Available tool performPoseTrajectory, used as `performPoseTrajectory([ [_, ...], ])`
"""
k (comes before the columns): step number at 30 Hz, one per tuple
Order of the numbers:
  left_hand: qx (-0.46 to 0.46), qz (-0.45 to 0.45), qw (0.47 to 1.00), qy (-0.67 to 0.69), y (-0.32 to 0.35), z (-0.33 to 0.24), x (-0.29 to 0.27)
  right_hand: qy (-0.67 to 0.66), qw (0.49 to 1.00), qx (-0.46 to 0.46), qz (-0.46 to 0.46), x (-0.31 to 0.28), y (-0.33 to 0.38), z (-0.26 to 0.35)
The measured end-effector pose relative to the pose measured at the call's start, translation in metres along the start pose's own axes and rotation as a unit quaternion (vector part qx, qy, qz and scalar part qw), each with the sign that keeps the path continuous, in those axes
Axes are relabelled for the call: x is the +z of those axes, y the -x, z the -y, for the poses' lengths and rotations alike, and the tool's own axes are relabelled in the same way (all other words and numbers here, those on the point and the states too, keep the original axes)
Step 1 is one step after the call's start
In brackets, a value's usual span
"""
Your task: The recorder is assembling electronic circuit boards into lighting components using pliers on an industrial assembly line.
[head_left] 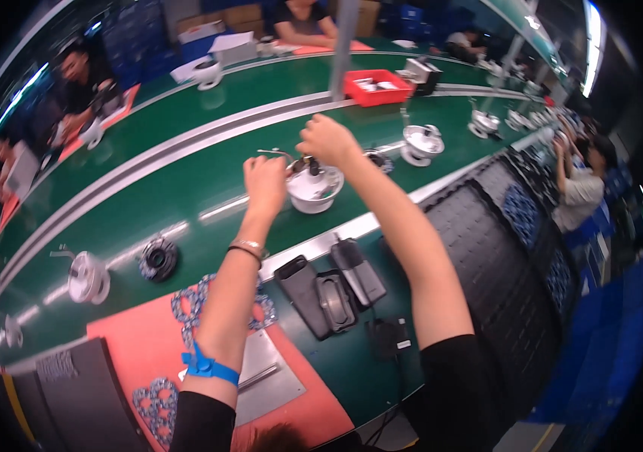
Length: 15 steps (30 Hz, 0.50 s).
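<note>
A white bowl-shaped housing (315, 197) with a dark post at its centre stands on the green line ahead of me. My left hand (266, 183) is at its left rim, fingers curled together. Over its far side my right hand (327, 140) is bent down in a pinch. Thin leads show between the two hands, but my fingers hide what they grip. A pale wire end sticks out beyond my left fingers. Partly behind my right wrist lies a dark round part (378, 160). Another white housing (421, 145) stands farther right.
Left on the line are a white housing (88, 278) and a black round part (159, 259). Nearer lie a pink mat (122, 325) with ring-shaped parts, a metal plate (284, 384), a black handheld device (358, 271) and black trays (480, 248). A red bin (378, 89) stands beyond; co-workers sit around.
</note>
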<state>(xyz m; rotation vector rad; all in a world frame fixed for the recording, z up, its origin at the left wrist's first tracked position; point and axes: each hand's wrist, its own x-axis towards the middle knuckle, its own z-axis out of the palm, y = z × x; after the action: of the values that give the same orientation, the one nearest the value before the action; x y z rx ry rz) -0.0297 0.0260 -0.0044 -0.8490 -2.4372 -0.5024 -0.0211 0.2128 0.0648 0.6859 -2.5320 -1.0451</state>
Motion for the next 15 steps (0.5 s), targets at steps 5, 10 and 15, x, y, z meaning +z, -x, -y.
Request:
performPoseTrajectory([
  [5, -0.033, -0.031, 0.994, 0.1, 0.006, -0.026, -0.01, 0.016, 0.991, 0.13, 0.0, -0.011, 0.028, -0.008],
  [10, -0.006, -0.044, 0.941, 0.336, 0.018, -0.031, -0.083, -0.109, 0.941, 0.296, -0.126, -0.069, 0.034, -0.003],
  [15, 0.078, 0.068, 0.953, 0.285, 0.067, -0.077, -0.245, -0.361, 0.79, 0.404, -0.288, -0.155, 0.048, 0.028],
])
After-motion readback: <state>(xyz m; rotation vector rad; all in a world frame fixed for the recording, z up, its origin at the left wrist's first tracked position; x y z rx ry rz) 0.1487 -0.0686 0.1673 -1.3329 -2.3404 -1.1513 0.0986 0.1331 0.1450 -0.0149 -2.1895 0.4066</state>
